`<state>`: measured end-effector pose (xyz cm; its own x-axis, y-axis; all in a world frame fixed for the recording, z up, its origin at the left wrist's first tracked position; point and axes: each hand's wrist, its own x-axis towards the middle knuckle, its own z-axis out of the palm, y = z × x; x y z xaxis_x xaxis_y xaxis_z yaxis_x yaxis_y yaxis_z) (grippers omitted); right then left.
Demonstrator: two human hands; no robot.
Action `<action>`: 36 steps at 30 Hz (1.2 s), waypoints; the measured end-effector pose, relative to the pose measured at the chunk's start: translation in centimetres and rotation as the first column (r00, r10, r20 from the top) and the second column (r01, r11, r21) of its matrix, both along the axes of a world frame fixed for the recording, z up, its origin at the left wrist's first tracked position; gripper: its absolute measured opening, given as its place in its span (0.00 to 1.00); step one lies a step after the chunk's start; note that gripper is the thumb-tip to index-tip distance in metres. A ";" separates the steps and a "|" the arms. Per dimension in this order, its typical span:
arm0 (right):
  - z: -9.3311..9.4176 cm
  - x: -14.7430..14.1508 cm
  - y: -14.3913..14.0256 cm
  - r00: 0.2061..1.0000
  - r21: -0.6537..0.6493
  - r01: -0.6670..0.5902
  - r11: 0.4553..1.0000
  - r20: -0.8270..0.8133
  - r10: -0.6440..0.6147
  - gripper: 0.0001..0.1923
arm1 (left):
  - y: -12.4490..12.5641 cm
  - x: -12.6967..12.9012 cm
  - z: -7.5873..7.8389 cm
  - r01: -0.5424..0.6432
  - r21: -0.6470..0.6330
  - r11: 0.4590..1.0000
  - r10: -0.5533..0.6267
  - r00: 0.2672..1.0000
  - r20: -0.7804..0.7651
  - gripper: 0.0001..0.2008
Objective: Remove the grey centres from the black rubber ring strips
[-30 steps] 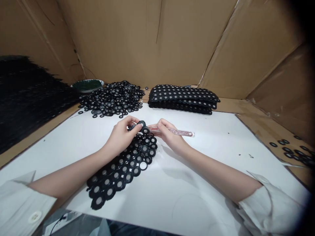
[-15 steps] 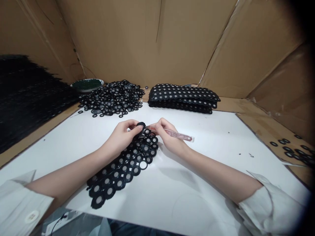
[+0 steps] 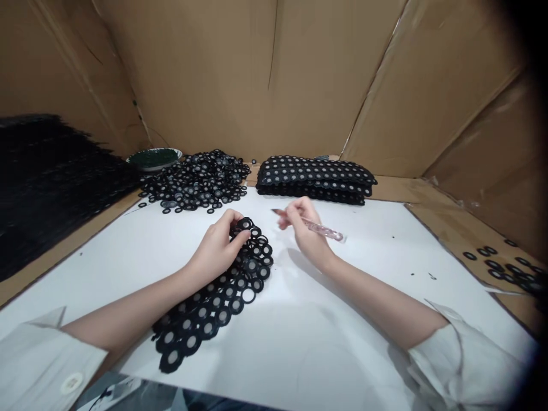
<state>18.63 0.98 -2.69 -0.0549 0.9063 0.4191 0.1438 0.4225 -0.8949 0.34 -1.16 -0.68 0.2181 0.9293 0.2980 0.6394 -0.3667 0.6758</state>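
Left grip [image 3: 218, 242] pinches the far end of a black ring piece [image 3: 208, 328], and right grip [image 3: 306, 227] is wrapped around a thin brush [image 3: 325, 230]. Count the clock from the middle of the white tabletop [image 3: 299, 342], with twelve far away. Brown cardboard walls [image 3: 214, 74] stand behind, from ten to two. A big dark heap [image 3: 47, 188] sits at ten; it is too blurry to tell what it is. The ring piece lies between eight and nine, many rings joined together, most with pale middles. It is long and slanted: its near end points to seven and its pinched end points to one. At one o'clock, far back, is a folded black stack [image 3: 317, 177] with rows of pale dots. A ring pile [image 3: 197, 185] is at eleven, right beside a plate [image 3: 154, 169] with dark green in it. More loose rings [image 3: 524, 274] lie at three. The brush is skinny and apart from the ring piece. Its dark tip points between nine and ten, its pinkish tail between three and four.
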 end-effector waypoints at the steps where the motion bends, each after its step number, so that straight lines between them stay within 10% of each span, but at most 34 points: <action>1: -0.1 0.6 0.5 0.994 0.039 0.097 0.995 0.048 -0.099 0.08 | 0.3 -0.2 0.0 -0.008 0.023 1.000 0.009 1.000 -0.013 0.06; 3: -0.3 1.9 1.3 0.920 0.182 0.182 0.966 0.315 -0.233 0.08 | 0.8 -0.6 0.2 -0.029 0.056 0.998 0.031 0.999 -0.029 0.06; 6: -0.9 3.4 2.5 0.583 0.333 0.065 0.941 0.752 -0.307 0.08 | 2.0 -1.2 1.3 -0.077 0.132 0.988 0.083 0.995 -0.046 0.08; 9: -1.7 4.1 3.3 0.477 0.314 0.042 0.948 0.828 -0.296 0.08 | 3.5 -1.8 3.4 -0.148 0.220 0.964 0.169 0.982 -0.079 0.10; 17: 0.1 3.4 2.5 0.558 0.323 0.119 0.939 0.761 -0.332 0.11 | 4.5 -1.2 9.3 -0.030 0.340 0.940 0.113 0.968 -0.225 0.13; 21: 4.7 1.0 0.9 0.927 0.021 -0.156 0.988 0.348 0.139 0.18 | 3.0 0.3 11.2 0.058 0.309 0.949 0.020 0.970 -0.241 0.13; 24: 8.0 -1.1 0.2 0.957 -0.001 -0.264 0.964 0.125 0.262 0.25 | 1.9 1.3 12.9 0.128 0.302 0.945 -0.039 0.958 -0.284 0.13; 28: 10.7 -2.2 -0.9 0.888 -0.131 -0.459 0.879 -0.054 0.456 0.09 | 0.5 1.6 14.7 0.151 0.312 0.938 -0.015 0.917 -0.399 0.13; 32: 10.5 -1.3 -2.1 0.790 -0.219 -0.612 0.760 -0.158 0.592 0.06 | -0.3 1.1 13.7 0.162 0.230 0.960 -0.009 0.834 -0.551 0.13; 36: 7.1 -0.8 -1.6 0.807 -0.354 -0.574 0.738 -0.089 0.584 0.09 | 0.2 1.1 8.7 0.143 0.136 0.980 -0.017 0.746 -0.665 0.12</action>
